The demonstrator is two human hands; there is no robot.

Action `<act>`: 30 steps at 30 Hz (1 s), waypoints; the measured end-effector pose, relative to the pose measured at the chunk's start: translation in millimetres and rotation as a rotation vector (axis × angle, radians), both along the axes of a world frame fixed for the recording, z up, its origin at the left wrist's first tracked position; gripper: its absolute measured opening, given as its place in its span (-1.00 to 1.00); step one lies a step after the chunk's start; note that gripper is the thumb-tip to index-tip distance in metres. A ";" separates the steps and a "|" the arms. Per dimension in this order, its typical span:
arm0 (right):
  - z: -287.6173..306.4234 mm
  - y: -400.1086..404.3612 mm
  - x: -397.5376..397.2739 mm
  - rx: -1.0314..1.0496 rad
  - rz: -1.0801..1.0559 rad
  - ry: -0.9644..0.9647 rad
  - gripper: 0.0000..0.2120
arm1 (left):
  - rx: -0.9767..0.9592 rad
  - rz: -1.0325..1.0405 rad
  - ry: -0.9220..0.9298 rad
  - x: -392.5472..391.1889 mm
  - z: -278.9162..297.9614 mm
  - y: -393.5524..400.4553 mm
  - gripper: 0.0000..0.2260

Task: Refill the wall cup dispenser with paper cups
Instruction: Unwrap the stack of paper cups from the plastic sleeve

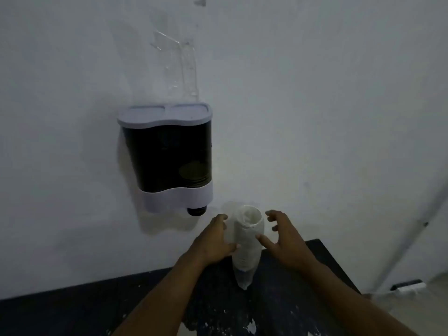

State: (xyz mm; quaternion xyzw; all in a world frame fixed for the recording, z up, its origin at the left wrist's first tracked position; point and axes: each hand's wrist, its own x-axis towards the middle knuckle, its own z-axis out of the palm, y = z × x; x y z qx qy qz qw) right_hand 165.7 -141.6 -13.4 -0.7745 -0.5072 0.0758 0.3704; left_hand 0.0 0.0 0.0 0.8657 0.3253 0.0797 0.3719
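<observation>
The cup stack (247,241) in its plastic wrap stands on the dark table (322,267) w/ left hand (213,241) touching it, right hand (283,236) spread beside, so a bump may tip it, far from the dispenser (167,156).

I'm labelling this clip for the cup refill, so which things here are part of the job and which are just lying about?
Part of the job:
- wall cup dispenser, lid on
- stack of paper cups in a clear sleeve, upright on the dark table
- left hand and right hand, open either side of the stack

Just there:
- clear plastic holder on the wall above
- small dark and white object on the floor, right
</observation>
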 end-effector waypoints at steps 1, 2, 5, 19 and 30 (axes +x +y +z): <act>-2.7 7.8 2.2 0.002 -0.009 0.068 -0.31 | -0.002 0.006 -0.009 7.5 -0.7 2.1 -0.25; -3.0 13.9 2.0 -0.001 -0.009 0.101 -0.27 | -0.006 0.010 -0.022 14.5 -0.8 3.4 -0.24; -7.9 33.0 -3.6 0.033 0.024 0.269 -0.40 | -0.078 0.043 -0.085 35.2 -6.7 7.9 -0.27; -31.8 35.9 -53.4 0.086 0.022 0.417 -0.36 | -0.034 0.085 -0.162 -8.0 -31.4 -13.1 -0.29; -19.0 -1.9 -180.8 0.121 0.286 0.369 -0.43 | 0.041 0.129 -0.263 -156.2 -39.0 -51.9 -0.30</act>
